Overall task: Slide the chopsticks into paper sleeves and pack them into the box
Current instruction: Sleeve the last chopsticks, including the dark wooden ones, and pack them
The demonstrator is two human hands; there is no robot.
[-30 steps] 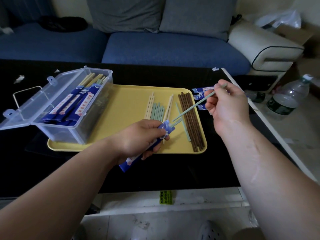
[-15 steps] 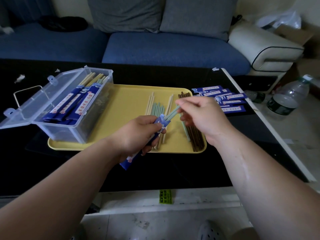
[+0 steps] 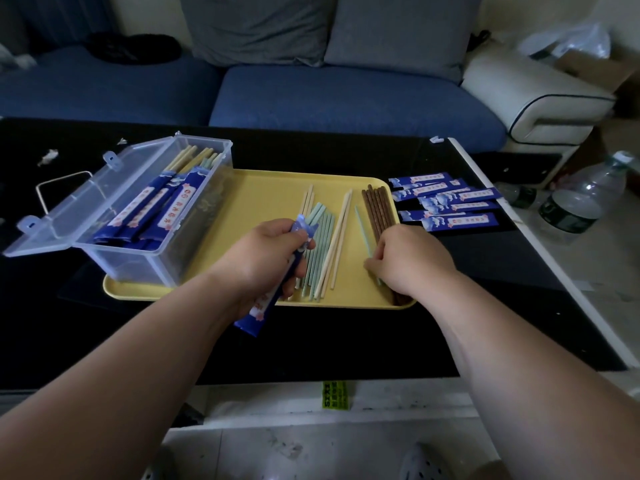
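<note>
Left hand (image 3: 263, 258) grips one sleeve (image 3: 259, 306); right hand (image 3: 412, 261) pinches one green chopstick (image 3: 362, 226) (six empty sleeves (image 3: 457, 221) beside tray (image 3: 270, 195)).

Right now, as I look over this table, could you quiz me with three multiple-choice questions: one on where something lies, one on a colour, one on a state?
1. Where do the loose paper sleeves lie?
A) on the sofa
B) on the black table, right of the tray
C) on the floor

2. What colour is the tray?
A) yellow
B) red
C) white

3. How is the lid of the box?
A) shut
B) taped down
C) swung open

Answers:
1 B: they fan out on the table just past the tray's right edge.
2 A: its bare surface is plainly yellow.
3 C: the lid hangs off the box's left side, and the top of the box is uncovered.
</note>
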